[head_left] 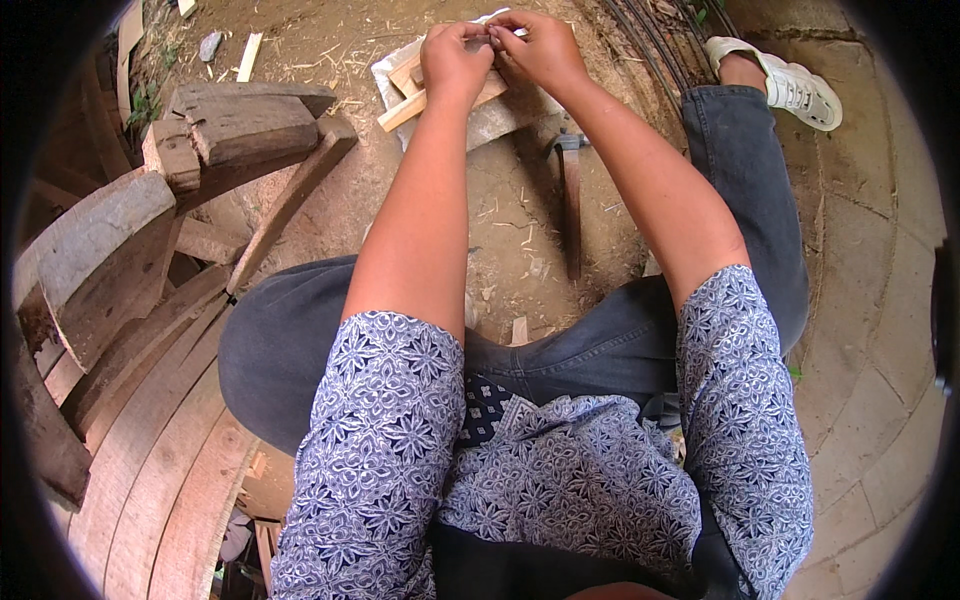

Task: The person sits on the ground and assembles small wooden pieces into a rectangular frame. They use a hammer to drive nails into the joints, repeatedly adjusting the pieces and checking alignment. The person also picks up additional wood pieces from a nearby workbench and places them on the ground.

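- The left hand (457,62) and right hand (541,50) are together, fingertips meeting over the work; I cannot tell whether they pinch something small between them.
- Just beneath lie the pale wooden strips (400,113), on a whitish slab (530,115) set on the dirt ground (510,265). The lowest strip's near end sticks out past the slab's left side.
- The strips look thin, so probably light and stiff, dry rather than slippery, and liable to split near the ends or splinter along sawn edges. That protruding end seems the easiest hold, thumb above and fingers below.
- Nothing reads clearly as a container; the slab simply bears the strips.
- Near the slab lies a hammer (571,205), its handle toward the body. The head is likely the heavy part; the handle gives the better grip.
- Farther left, thick wood blocks (255,130) and long planks (170,470) are piled, likely heavy and rough.
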Motion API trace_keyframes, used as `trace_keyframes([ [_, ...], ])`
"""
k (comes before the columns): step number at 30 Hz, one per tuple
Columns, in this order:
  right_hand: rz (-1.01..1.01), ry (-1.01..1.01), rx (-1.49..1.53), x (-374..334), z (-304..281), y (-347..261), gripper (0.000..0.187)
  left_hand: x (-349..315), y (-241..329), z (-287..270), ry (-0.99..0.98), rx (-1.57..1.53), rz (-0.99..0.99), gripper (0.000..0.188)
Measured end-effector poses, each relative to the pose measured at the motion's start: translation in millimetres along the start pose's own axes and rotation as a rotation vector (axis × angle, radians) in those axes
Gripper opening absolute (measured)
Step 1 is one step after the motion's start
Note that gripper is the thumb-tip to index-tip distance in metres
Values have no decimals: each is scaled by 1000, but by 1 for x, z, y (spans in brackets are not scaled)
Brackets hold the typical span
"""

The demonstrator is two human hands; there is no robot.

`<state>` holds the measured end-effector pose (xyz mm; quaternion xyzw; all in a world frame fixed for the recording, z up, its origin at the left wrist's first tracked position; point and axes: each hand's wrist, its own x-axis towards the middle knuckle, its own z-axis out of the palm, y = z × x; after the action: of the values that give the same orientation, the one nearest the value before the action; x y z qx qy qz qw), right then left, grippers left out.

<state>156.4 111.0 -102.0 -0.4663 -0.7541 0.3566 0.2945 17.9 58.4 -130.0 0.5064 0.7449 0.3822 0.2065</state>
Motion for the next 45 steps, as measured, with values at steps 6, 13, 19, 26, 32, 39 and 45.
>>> trace_keyframes([
  [6,4,-10,-26,1,0,-5,22,0,-1,-2,43,-56,-27,25],
  [13,100,-12,11,-4,-1,-19,16,-1,3,-2,34,-100,-54,22],
  [19,63,-7,2,-3,-5,-23,15,0,1,-1,13,-231,-112,16],
  [26,50,5,-9,-3,-4,-16,14,-1,7,-2,27,-177,-82,13],
  [32,47,14,-39,-2,0,-16,15,1,-1,2,32,-148,-73,14],
  [39,50,11,-31,-3,-2,-12,16,0,5,1,6,-157,-90,17],
  [45,65,0,-25,-2,0,-14,15,-1,5,-1,12,-165,-80,16],
])
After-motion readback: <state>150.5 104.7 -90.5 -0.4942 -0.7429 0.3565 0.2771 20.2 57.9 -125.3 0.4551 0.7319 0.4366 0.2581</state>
